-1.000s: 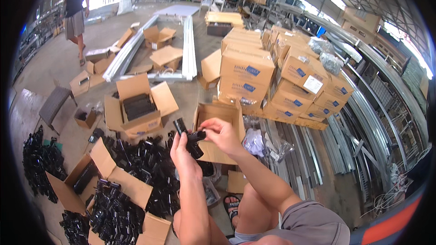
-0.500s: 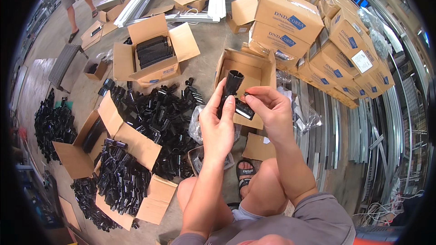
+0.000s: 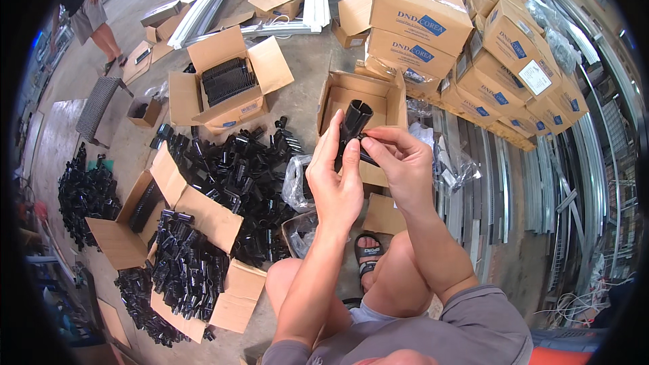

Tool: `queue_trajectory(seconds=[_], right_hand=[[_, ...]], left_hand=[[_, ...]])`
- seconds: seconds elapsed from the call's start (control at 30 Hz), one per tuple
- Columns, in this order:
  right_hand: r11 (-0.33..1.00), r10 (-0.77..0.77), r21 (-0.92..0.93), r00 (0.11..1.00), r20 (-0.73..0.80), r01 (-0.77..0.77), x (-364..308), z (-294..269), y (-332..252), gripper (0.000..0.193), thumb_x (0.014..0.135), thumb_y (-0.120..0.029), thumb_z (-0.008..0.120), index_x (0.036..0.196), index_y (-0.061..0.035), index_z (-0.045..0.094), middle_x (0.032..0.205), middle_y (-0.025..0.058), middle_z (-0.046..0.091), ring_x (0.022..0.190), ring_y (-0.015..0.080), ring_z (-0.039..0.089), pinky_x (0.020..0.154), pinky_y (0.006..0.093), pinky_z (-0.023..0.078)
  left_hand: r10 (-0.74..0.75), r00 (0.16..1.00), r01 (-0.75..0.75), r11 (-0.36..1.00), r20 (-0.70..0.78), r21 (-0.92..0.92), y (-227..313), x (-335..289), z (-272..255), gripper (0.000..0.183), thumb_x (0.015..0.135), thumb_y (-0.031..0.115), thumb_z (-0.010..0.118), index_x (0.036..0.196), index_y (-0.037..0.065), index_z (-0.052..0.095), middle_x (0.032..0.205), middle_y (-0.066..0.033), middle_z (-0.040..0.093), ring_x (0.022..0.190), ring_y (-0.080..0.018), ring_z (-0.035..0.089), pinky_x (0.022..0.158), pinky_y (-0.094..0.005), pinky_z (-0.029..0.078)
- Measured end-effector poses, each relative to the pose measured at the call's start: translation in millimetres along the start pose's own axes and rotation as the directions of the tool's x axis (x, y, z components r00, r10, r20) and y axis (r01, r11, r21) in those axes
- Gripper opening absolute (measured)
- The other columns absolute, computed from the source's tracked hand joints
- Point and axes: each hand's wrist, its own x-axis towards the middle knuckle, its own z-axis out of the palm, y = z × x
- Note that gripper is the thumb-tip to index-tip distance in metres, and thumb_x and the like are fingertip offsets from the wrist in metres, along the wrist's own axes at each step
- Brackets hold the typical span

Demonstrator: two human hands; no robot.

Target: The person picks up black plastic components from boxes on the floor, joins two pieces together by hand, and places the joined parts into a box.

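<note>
My left hand (image 3: pixel 336 179) is wrapped round a black tube fitting (image 3: pixel 358 116), its open round end tilted up and away. A side branch of the fitting is mostly hidden behind my fingers. Against that side, my right hand (image 3: pixel 405 165) is closed in a pinch, thumb and forefinger together. Whatever sits between those fingertips is too small and covered to make out. Below and beyond both hands stands an open cardboard box (image 3: pixel 336 88).
Heaps of black fittings (image 3: pixel 236 176) cover the floor at left, around an overfull carton (image 3: pixel 223 230). Another open box (image 3: pixel 233 116) holds stacked black parts. Sealed cartons (image 3: pixel 419 27) and metal profiles (image 3: pixel 534 196) fill the right. A person (image 3: pixel 88 17) stands far left.
My right fingertips have moved in against the fitting, and its side branch is now more hidden. The fitting is tilted slightly more to the right. The far person's legs have shifted.
</note>
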Motion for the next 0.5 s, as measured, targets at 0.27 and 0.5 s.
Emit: queue_trajectory(seconds=[0.27,0.5], right_hand=[[0.994,-0.073,-0.084,0.997,-0.026,0.071,-7,1,3,0.014,0.089,-0.005,0.073,0.101,0.0017,0.073,0.101,0.0078,0.069,0.092,0.0129,0.066,0.081,0.0274,0.052],[0.902,-0.24,-0.375,0.971,-0.017,0.216,-8,14,4,0.015,0.092,-0.011,0.069,0.093,0.0036,0.07,0.09,0.0122,0.069,0.084,0.0207,0.067,0.077,0.0321,0.051]], left_hand=[[0.095,0.995,-0.097,0.987,0.018,0.131,8,-2,-2,0.044,0.093,0.004,0.062,0.136,-0.002,0.057,0.127,-0.0227,0.065,0.117,-0.0334,0.063,0.1,-0.0385,0.047],[0.098,0.995,-0.097,0.99,-0.006,0.104,9,-3,-6,0.044,0.092,0.001,0.058,0.136,-0.003,0.057,0.12,-0.0215,0.067,0.108,-0.0305,0.066,0.094,-0.0374,0.05]])
